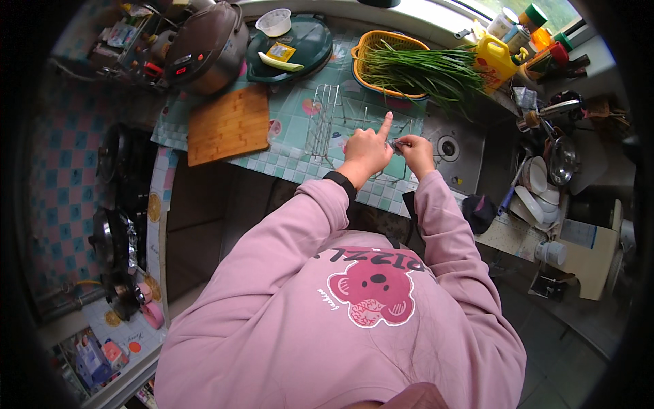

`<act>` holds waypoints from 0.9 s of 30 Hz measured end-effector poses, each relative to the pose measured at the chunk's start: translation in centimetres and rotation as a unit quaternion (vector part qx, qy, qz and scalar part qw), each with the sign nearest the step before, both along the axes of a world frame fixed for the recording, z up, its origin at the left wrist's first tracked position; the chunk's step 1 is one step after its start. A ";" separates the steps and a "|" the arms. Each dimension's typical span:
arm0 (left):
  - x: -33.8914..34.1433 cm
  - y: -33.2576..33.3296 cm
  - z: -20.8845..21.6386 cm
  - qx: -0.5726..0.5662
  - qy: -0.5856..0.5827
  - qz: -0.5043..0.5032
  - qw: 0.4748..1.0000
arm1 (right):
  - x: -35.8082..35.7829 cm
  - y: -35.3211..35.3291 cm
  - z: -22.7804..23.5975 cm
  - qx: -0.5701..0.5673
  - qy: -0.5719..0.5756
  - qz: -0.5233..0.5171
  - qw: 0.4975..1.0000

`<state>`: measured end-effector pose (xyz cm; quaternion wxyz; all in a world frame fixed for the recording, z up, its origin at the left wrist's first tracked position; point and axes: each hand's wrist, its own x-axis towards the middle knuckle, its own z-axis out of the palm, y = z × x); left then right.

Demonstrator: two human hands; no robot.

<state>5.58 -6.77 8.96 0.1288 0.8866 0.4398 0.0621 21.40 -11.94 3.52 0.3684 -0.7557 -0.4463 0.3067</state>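
A thin metal wire rack (323,126) stands on the tiled counter, and its wires spread around both my hands. My left hand (366,151) is curled over the wires with its index finger stretched out away from me. Close to its right, my right hand (417,153) is closed in a pinch at a small silvery piece between the two hands. What that piece is, and whether it belongs to the rack, I cannot tell. Part of the rack is hidden behind my left hand.
A wooden cutting board (229,126) lies to the left, near a brown rice cooker (208,48). Behind are a dark green lid (315,51) and a yellow basket (364,51) of long green leaves (422,68). The metal sink (466,136) is right, with stacked bowls (538,194) beyond.
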 end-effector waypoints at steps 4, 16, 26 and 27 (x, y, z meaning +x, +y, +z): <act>0.0 0.1 -0.3 0.010 -0.009 0.002 1.000 | 1.9 -1.3 -1.9 0.063 0.396 0.008 0.916; 0.1 -0.1 -0.3 0.007 -0.005 0.009 1.000 | 2.7 -1.0 -1.5 0.002 0.338 -0.050 0.940; 0.0 0.1 -0.3 0.019 -0.004 0.003 1.000 | -2.0 0.7 2.0 -0.051 -0.212 -0.013 0.976; 0.0 0.1 -0.3 0.012 -0.010 0.003 1.000 | -1.3 0.6 1.5 -0.011 -0.177 -0.011 0.984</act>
